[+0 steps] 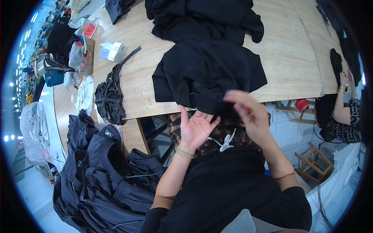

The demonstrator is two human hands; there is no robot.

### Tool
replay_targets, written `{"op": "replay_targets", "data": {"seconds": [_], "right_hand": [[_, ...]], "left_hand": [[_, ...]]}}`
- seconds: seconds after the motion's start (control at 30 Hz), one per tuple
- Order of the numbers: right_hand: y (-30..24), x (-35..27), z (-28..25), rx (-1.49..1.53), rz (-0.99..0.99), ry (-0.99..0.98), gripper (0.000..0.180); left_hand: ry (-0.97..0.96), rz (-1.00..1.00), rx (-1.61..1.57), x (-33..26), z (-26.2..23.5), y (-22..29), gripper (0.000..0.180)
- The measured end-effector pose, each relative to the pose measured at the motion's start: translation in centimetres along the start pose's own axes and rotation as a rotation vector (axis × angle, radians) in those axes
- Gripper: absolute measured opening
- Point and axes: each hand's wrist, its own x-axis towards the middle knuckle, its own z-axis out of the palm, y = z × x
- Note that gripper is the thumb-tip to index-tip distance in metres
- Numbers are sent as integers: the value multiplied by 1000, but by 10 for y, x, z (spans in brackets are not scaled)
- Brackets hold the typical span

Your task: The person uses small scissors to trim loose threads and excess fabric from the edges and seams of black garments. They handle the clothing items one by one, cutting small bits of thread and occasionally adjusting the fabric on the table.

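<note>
A black garment [210, 73] lies bunched on the wooden table [287, 58], its lower edge hanging over the table's front edge. My left hand [195, 128] is just below that edge, palm up, fingers spread, holding nothing. My right hand [248, 114] is beside it, blurred, fingers at the garment's hanging edge; its grip is unclear. Below my hands are plaid fabric [215, 136] and a white drawstring bow [226, 143] on my lap.
More black cloth [202, 15] is piled at the table's far side. A bundle of dark straps [110, 99] and a small white box [113, 51] lie left. Dark blue garments [105, 171] are heaped at lower left. Another person [344, 112] sits at right.
</note>
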Motion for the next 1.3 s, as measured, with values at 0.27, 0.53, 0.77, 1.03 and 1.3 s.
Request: {"op": "replay_targets", "data": {"seconds": [0.27, 0.53, 0.77, 1.03, 1.3], "right_hand": [[-10, -12, 21, -325, -252, -450, 28], [-14, 24, 19, -289, -253, -182, 31], [-34, -10, 9, 363, -191, -389, 42], [-8, -25, 31, -120, -372, -470, 36], [-12, -7, -14, 278, 221, -160, 23]], "left_hand": [[-356, -92, -59, 28, 32, 9, 124], [-554, -122, -97, 33, 47, 7, 133], [-231, 43, 93, 35, 73, 21, 124], [-296, 6, 43, 44, 79, 19, 137], [-246, 48, 300, 35, 92, 12, 144]]}}
